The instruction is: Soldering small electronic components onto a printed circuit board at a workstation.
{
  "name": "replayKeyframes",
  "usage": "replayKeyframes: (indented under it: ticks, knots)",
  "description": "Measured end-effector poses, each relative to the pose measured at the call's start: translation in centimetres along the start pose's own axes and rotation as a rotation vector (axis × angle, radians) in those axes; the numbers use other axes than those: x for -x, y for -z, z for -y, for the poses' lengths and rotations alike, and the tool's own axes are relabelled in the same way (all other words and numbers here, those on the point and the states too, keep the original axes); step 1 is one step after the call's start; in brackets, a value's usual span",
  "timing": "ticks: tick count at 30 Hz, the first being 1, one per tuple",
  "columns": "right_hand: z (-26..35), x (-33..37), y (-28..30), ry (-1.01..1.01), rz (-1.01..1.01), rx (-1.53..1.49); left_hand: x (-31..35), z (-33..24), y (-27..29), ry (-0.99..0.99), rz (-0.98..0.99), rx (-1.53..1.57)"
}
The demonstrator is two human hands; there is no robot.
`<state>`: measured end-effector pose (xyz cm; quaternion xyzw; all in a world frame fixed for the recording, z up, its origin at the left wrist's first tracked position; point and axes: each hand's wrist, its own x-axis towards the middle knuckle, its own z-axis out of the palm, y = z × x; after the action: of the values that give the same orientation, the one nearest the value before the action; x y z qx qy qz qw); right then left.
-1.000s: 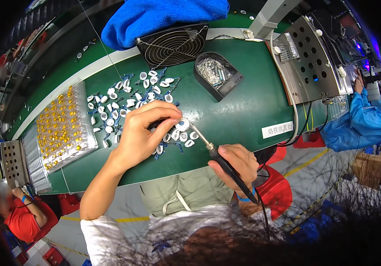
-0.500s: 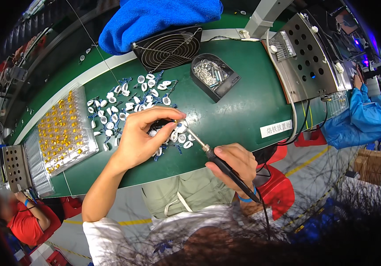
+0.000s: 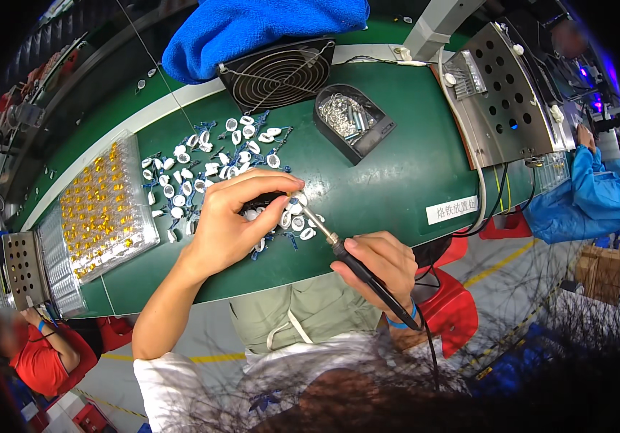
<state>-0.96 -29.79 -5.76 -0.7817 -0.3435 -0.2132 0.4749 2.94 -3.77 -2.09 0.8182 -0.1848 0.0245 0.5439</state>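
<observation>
My right hand [image 3: 382, 261] is closed round the black handle of a soldering iron [image 3: 347, 255]. The iron's metal barrel slants up and left, and its tip meets or nearly meets a small white part [image 3: 297, 197] pinched between the thumb and forefinger of my left hand [image 3: 230, 220]. Those fingers cover much of this part, so its exact shape is hidden. Around and beneath the left hand lie several white oval pieces [image 3: 169, 191] with dark blue wires, loosely scattered on the green tabletop [image 3: 411, 166].
A black bin [image 3: 357, 150] of small metal parts stands beyond my hands, beside a black fan [image 3: 277, 76] and blue towel [image 3: 259, 29]. Clear trays with yellow pieces [image 3: 100, 209] sit left. At right are a perforated metal box [image 3: 501, 101], cables and a person in blue [image 3: 577, 191].
The view has shifted slightly. Both hands keep almost the same pose, with the iron's tip still at the pinched white part.
</observation>
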Motion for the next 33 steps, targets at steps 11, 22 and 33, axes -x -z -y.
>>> replayKeyframes:
  ticks: [11,22,33]
  knots:
    - [0.01,-0.08,0.01,0.011,0.002,0.009,0.00,-0.03,-0.04,-0.005,-0.012,-0.011]
    - [0.02,-0.13,0.06,0.010,0.007,0.013,-0.16,-0.20,-0.17,-0.031,-0.023,-0.033]
    - [0.12,-0.30,0.33,0.010,0.010,0.000,-0.22,-0.09,-0.10,-0.063,-0.019,-0.063]
